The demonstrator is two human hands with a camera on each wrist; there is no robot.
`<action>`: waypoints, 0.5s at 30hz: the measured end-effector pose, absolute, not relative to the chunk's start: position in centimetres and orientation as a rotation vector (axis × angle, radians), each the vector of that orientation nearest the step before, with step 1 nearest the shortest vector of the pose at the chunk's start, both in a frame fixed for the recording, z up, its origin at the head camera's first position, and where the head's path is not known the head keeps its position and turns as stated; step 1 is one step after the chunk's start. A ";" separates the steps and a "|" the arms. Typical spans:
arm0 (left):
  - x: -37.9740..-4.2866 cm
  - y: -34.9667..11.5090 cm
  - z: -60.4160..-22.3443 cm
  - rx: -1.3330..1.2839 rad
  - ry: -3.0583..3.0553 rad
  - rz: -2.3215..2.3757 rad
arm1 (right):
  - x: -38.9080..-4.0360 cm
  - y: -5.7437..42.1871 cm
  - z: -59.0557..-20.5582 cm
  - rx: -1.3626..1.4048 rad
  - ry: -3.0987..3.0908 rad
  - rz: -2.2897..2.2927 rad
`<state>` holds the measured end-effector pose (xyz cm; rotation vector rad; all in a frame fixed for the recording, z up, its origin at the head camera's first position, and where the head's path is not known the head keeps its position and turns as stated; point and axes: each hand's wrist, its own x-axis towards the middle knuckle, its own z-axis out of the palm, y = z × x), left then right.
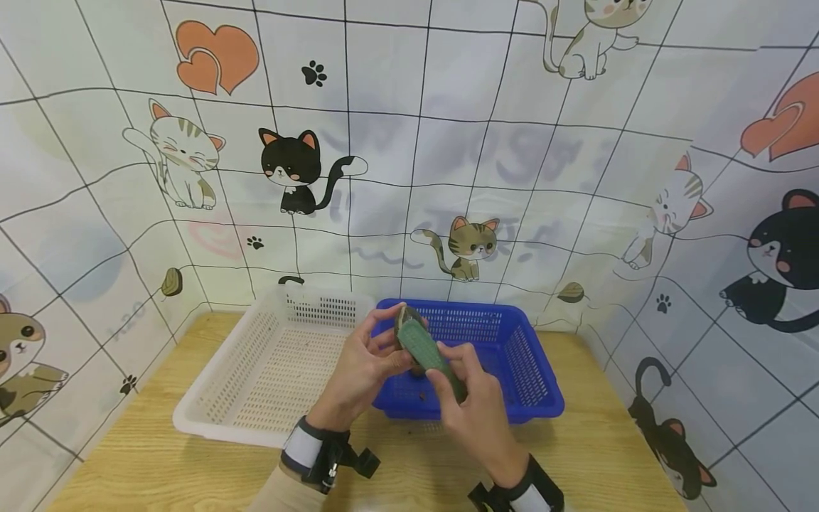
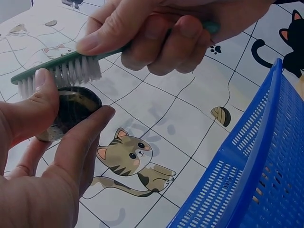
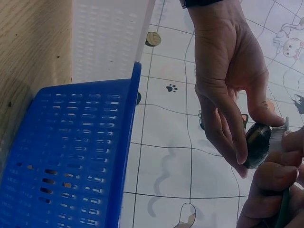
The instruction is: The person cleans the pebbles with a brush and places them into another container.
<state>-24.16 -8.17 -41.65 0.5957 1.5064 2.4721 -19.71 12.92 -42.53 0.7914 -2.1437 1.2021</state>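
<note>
My left hand (image 1: pixel 365 363) holds a dark, glossy, rounded stone (image 2: pixel 78 108) with pale streaks between thumb and fingers. A green brush (image 1: pixel 425 348) with white bristles is gripped in my right hand (image 1: pixel 476 398), its handle running back under the curled fingers. In the left wrist view the bristles (image 2: pixel 85 70) meet the top of the stone, close to the left thumb. From the right wrist view, the stone's dark side (image 3: pixel 258 145) shows against the bristles. Both hands are raised over the near left part of the blue basket (image 1: pixel 544 387).
A white plastic basket (image 1: pixel 192 412) stands left of the blue one on the wooden table (image 1: pixel 409 469). Small brown pieces (image 1: pixel 419 371) lie in the blue basket. Behind and on both sides hangs a cat-printed sheet (image 1: pixel 384 142).
</note>
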 end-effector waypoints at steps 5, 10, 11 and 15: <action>-24.2 -8.1 -41.6 0.593 1.547 2.441 | -20.1 12.9 -42.0 0.786 -2.152 1.178; -24.3 -7.9 -41.7 0.584 1.583 2.391 | -20.6 12.9 -41.0 0.777 -2.159 1.190; -24.3 -7.9 -41.7 0.577 1.591 2.382 | -20.7 13.0 -40.8 0.773 -2.163 1.199; -24.2 -7.8 -41.7 0.565 1.602 2.364 | -21.0 13.3 -40.3 0.750 -2.176 1.257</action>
